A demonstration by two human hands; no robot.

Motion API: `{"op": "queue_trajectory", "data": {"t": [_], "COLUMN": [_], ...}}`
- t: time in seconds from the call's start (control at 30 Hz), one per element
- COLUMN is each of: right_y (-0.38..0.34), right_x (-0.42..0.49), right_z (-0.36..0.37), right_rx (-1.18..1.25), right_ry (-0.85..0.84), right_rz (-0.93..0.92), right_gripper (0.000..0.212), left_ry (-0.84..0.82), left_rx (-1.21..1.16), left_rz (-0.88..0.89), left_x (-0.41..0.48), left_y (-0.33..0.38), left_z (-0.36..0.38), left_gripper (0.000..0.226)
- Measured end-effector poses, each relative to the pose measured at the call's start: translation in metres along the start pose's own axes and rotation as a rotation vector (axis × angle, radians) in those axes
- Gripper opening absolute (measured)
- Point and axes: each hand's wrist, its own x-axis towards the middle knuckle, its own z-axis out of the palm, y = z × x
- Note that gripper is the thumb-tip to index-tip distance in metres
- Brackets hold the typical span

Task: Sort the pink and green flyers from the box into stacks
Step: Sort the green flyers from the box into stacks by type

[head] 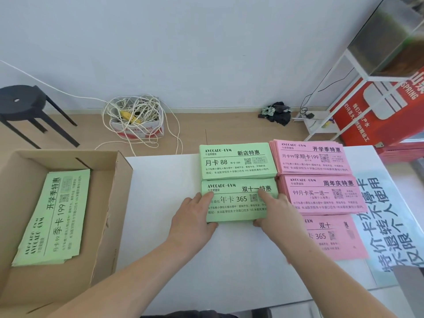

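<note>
Left hand (195,222), right hand (277,214) around green stack (236,205)

Before you lies a white worktop (165,184). At its left end stands an open cardboard box (124,180). Right of centre you see two green stacks, the far green stack (236,161) and the near green stack (234,203), edge to edge. Just beside them runs a column of three: the far pink stack (312,157), middle pink stack (321,193) and near pink stack (330,237). A printed sheet (385,216) with large characters lies along the right edge, partly under the pink stacks.
</note>
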Motion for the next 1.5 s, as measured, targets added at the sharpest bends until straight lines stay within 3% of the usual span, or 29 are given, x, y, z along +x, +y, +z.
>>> {"op": "queue_trajectory", "data": {"t": [0.13, 0.4, 0.63, 0.73, 0.83, 0.97, 1.17, 1.27, 1.33, 1.43, 1.5], "right_y": [-0.002, -0.005, -0.003, -0.016, -0.047, -0.106, -0.210, -0.268, -0.304, -0.351, -0.373], "right_x": [-0.007, -0.010, -0.007, -0.009, -0.016, -0.031, -0.056, -0.066, -0.069, -0.067, -0.062], "right_z": [0.004, 0.002, 0.001, -0.010, -0.021, -0.029, -0.029, -0.015, -0.008, -0.004, 0.001], "right_rx": [-0.022, 0.016, 0.015, -0.011, 0.131, 0.510, 0.741, 0.652, 0.432, -0.006, -0.160], "right_ry": [0.036, 0.019, 0.008, 0.010, 0.058, 0.037, -0.021, 0.058, 0.108, 0.154, 0.130], "right_rz": [0.005, -0.166, -0.176, -0.251, -0.339, -0.361, -0.531, -0.742, -0.892, -1.037, -1.030], "right_gripper": [0.064, 0.068, 0.064, 0.060, 0.046, 0.026, 0.011, 0.020, 0.028, 0.034, 0.036], "left_ry": [0.008, 0.039, -0.032, -0.063, 0.012, 0.146, 0.378, 0.297, 0.213, 0.143, 0.071], "left_rx": [-0.063, -0.116, -0.113, -0.254, -0.419, -0.667, -0.696, -0.477, -0.335, -0.385, -0.378], "left_rz": [-0.011, -0.048, -0.034, -0.056, -0.075, -0.144, -0.327, -0.520, -0.606, -0.613, -0.594], "left_x": [-0.006, -0.007, -0.007, -0.017, -0.037, -0.072, -0.131, -0.145, -0.149, -0.142, -0.132], "left_y": [-0.003, 0.008, 0.010, 0.006, 0.002, -0.016, -0.099, -0.170, -0.209, -0.236, -0.241], "left_z": [0.003, -0.001, -0.005, -0.020, -0.053, -0.107, -0.168, -0.176, -0.178, -0.181, -0.178], "left_gripper": [0.079, 0.076, 0.074, 0.078, 0.061, 0.037, 0.023, 0.035, 0.052, 0.057, 0.056]}}
